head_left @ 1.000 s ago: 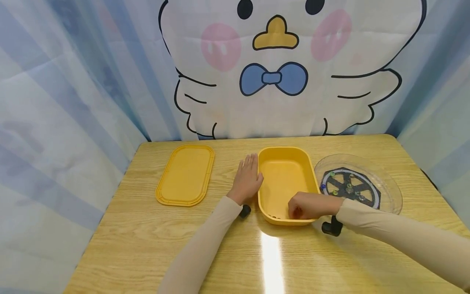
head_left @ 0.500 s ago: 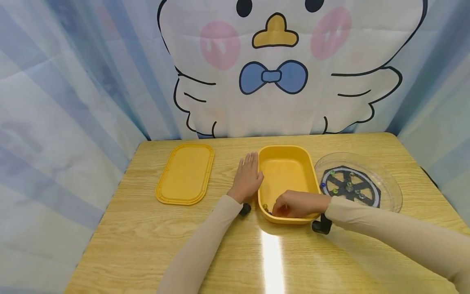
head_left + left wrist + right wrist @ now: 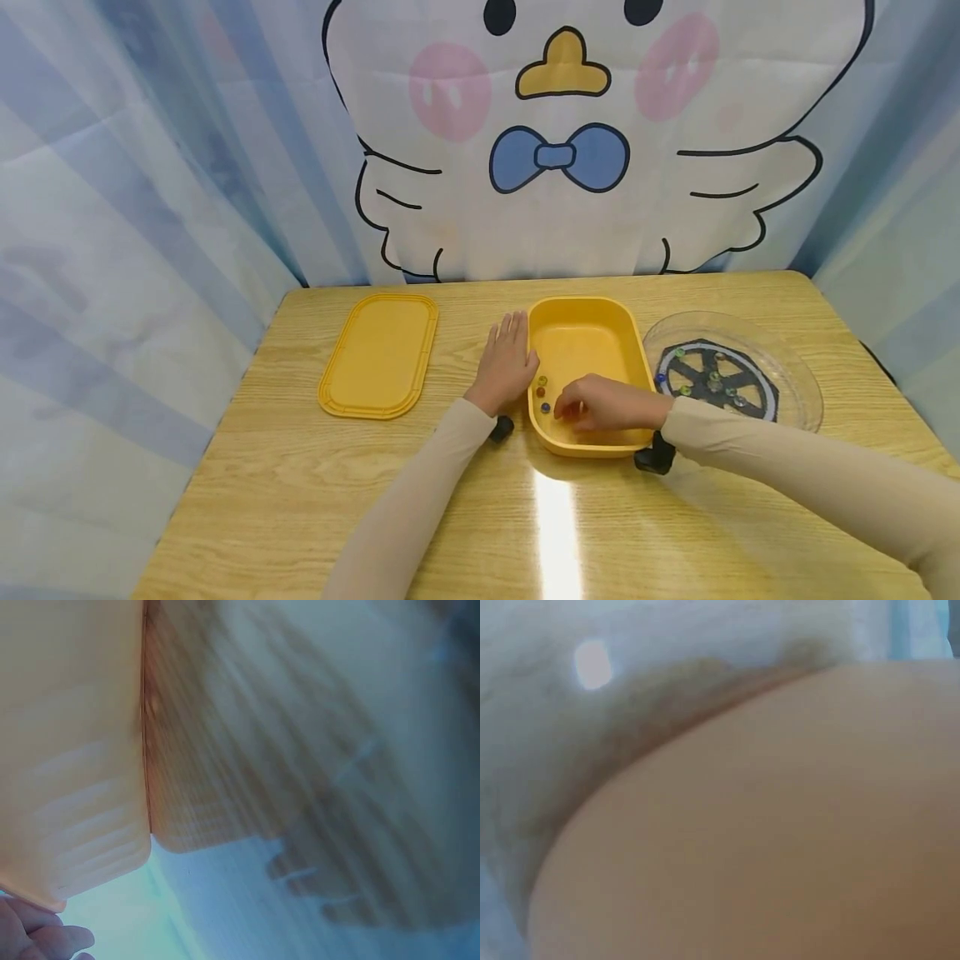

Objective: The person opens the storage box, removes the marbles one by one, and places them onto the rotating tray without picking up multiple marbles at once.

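Inside a yellow, rounded-rectangular plastic tub [image 3: 588, 343], the right hand [image 3: 611, 403] points bent fingers down (gripping something or loose, I cannot tell) beside small, round glass marbles [image 3: 541, 392]; farther, the left hand's [image 3: 501, 365] straight fingers touch the tub's left wall.

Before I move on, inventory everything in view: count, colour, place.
Table: 1, light wood, below
Bin: 1, yellow, table centre
Bin marbles: 3 visible, yellowish, reddish, blue, near bin's left wall
Lid: 1, yellow, table's left side
Dish: 1, clear, right of bin
Dish marbles: several (too small to count), green and blue included, within dish's outline
Wheel pattern: 1, dark and white, within dish's outline
Curtains: count unclear, blue and white, behind and beside table
Wrist cameras: 2, black, one each side of bin
Sleeves: 2, beige, lower frame
Left hand: 1, bare, along bin's left wall
Right hand: 1, bare, inside bin
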Motion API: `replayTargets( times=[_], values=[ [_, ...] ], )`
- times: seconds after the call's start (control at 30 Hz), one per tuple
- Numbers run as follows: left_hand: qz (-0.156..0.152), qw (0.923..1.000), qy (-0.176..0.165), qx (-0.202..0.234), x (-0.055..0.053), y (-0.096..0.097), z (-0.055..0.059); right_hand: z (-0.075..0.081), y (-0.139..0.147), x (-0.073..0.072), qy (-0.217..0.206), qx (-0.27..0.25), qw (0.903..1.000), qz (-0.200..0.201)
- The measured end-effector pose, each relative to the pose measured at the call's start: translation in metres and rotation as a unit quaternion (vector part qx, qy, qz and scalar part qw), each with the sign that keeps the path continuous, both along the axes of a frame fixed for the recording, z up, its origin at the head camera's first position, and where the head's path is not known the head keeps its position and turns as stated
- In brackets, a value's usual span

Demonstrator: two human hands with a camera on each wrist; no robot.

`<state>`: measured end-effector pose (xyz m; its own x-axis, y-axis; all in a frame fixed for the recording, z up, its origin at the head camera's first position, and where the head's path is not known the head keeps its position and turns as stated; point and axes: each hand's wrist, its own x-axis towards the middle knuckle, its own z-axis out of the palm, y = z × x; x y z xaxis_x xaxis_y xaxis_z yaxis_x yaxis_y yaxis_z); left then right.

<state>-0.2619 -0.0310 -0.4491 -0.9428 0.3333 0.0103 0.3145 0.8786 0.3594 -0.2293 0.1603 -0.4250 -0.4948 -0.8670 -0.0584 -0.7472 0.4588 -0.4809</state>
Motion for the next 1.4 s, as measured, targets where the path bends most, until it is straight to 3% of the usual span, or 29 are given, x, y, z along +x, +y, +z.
replayTargets(
  times=[0.4, 0.67, 0.97, 1.17, 1.4],
  values=[
    [0.001, 0.9999, 0.006, -0.015, 0.002, 0.000, -0.002, 0.021, 0.016, -0.004, -0.019, 0.014, 0.9979, -0.061],
    [0.000, 1.0000, 0.001, -0.008, 0.002, 0.002, -0.001, 0.022, 0.027, -0.003, -0.026, 0.006, 0.9973, -0.068],
    [0.002, 0.9998, 0.010, -0.020, 0.000, 0.001, 0.000, 0.037, 0.030, -0.006, -0.022, 0.009, 0.9958, -0.089],
    [0.007, 0.9996, 0.011, -0.027, 0.000, 0.000, 0.001, 0.045, 0.018, -0.020, -0.012, -0.007, 0.9963, -0.085],
    [0.014, 0.9995, 0.007, -0.028, 0.002, 0.000, 0.002, 0.038, 0.003, -0.046, -0.006, -0.026, 0.9951, -0.096]
  ],
)
